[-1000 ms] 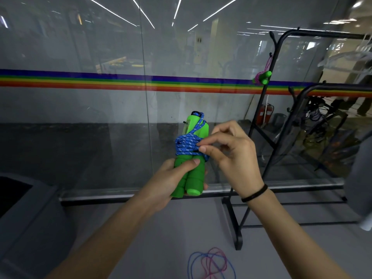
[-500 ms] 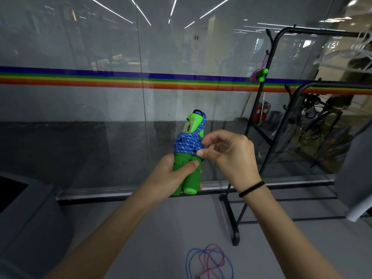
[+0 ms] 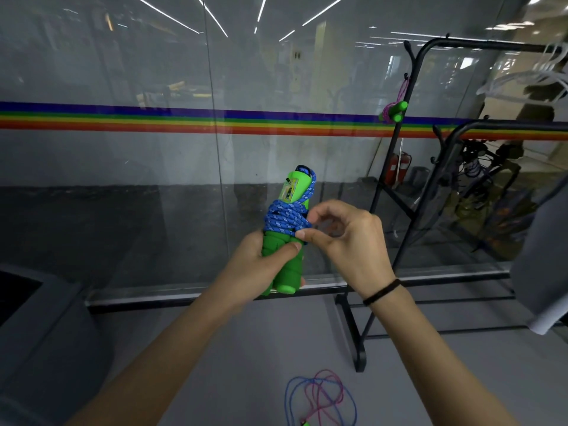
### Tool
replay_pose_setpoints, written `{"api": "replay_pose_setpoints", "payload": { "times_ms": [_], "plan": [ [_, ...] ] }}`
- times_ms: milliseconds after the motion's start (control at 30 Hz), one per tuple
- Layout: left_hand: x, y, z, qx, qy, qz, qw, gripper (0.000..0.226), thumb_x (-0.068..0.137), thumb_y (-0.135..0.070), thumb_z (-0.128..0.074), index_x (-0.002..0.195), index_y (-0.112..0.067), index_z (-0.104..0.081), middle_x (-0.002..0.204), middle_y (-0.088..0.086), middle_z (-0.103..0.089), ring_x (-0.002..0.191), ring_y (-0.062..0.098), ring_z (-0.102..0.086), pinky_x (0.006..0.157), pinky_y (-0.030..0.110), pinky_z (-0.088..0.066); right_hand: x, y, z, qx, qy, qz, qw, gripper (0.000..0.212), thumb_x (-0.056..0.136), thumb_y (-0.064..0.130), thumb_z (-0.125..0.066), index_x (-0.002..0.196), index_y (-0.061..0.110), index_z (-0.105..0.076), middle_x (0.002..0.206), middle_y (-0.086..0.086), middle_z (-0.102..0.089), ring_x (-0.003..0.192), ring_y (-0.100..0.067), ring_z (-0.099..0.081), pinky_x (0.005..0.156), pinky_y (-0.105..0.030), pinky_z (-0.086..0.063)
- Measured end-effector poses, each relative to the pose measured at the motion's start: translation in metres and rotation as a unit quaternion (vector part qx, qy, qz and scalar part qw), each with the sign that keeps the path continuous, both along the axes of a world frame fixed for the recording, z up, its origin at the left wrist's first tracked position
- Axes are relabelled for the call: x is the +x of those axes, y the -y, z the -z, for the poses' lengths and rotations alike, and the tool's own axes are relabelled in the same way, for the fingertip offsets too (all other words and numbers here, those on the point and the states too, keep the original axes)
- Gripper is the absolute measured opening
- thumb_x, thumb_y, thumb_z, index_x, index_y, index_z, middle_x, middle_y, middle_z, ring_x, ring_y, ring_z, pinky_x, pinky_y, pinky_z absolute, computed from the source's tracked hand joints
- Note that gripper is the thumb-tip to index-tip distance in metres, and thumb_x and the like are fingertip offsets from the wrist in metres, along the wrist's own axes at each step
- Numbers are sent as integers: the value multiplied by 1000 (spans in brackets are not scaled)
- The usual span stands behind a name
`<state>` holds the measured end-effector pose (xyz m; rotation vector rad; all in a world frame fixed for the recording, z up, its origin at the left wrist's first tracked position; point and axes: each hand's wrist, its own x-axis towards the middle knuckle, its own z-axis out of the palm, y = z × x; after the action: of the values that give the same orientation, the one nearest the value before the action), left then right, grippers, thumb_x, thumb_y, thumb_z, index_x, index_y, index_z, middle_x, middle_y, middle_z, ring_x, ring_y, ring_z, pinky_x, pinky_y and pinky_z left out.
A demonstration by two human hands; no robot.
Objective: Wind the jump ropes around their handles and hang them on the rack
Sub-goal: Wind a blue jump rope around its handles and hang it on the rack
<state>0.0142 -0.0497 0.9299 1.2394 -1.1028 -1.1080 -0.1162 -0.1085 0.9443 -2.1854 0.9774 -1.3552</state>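
Note:
My left hand (image 3: 261, 265) grips a pair of green jump-rope handles (image 3: 284, 272) upright, chest high. A blue rope (image 3: 285, 219) is wound many times around their upper half, and one strand runs up to the cap. My right hand (image 3: 347, 241) pinches the lowest blue winding between thumb and forefinger at the handles' right side. A black rack (image 3: 396, 167) stands to the right, and a wound jump rope with green handles and pink cord (image 3: 395, 110) hangs from its post. Another loose rope, blue and pink (image 3: 319, 395), lies coiled on the floor below.
A glass wall with a rainbow stripe (image 3: 184, 121) runs straight ahead. A dark grey bin (image 3: 37, 318) sits at the lower left. A second, lower black rack frame (image 3: 455, 142) stands further right, with a grey garment (image 3: 541, 265) at the right edge.
The wound handles tilted slightly and shifted left in view. My right hand slid down from the middle of the blue winding to its lowest turn. My left hand's grip is unchanged.

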Motion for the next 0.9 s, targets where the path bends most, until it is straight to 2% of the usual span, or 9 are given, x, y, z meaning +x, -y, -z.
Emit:
{"api": "replay_pose_setpoints", "payload": {
  "times_ms": [133,233,400,500,567,767,900],
  "plan": [
    [1,-1,-1,22,-16,6,1000,15,89,-7,-56,94,5,-62,86,21,-61,54,18,-64,48,23,-53,-3,3,-1,-9,-21,-10,1000,15,66,17,-80,72,14,-66,70,8,-65,69,-10,-63,64,-15,-51],
    [2,-2,0,35,-31,10,999,13,89,-8,-56,92,2,-63,84,19,-62,55,19,-63,47,23,-52,-4,5,0,-4,-40,-15,999,15,68,18,-79,73,12,-67,70,6,-67,68,-9,-64,65,-17,-53],
    [3,-1,4,53,-24,11,998,10,89,-10,-56,86,-4,-64,83,18,-64,50,20,-65,46,25,-54,-4,6,1,48,-47,-38,997,14,67,15,-80,77,13,-70,70,0,-68,68,-8,-62,65,-13,-52],
    [6,0,8,69,-6,19,997,17,89,-11,-56,94,4,-63,87,23,-63,51,22,-66,49,27,-56,-3,9,3,77,-67,-47,994,16,65,16,-81,70,18,-65,65,1,-64,57,-5,-55,58,-12,-48],
    [7,1,10,76,2,28,997,24,90,-11,-56,101,10,-60,88,26,-62,50,22,-66,47,26,-55,-4,12,5,85,-89,-56,991,18,66,15,-80,67,18,-62,65,-2,-64,57,-6,-54,60,-17,-49],
    [6,3,11,87,-3,43,995,26,89,-14,-57,102,8,-60,89,25,-63,53,22,-67,49,26,-55,-9,18,11,49,-91,-60,993,19,72,13,-74,65,13,-57,64,-8,-65,57,-20,-59,61,-28,-51],
    [6,4,11,88,-20,52,995,26,89,-15,-57,102,7,-60,88,21,-64,54,22,-67,49,26,-54,-11,17,15,-22,-100,-24,994,14,73,18,-66,69,11,-54,61,-3,-62,55,-18,-58,59,-33,-50]
  ]
}}
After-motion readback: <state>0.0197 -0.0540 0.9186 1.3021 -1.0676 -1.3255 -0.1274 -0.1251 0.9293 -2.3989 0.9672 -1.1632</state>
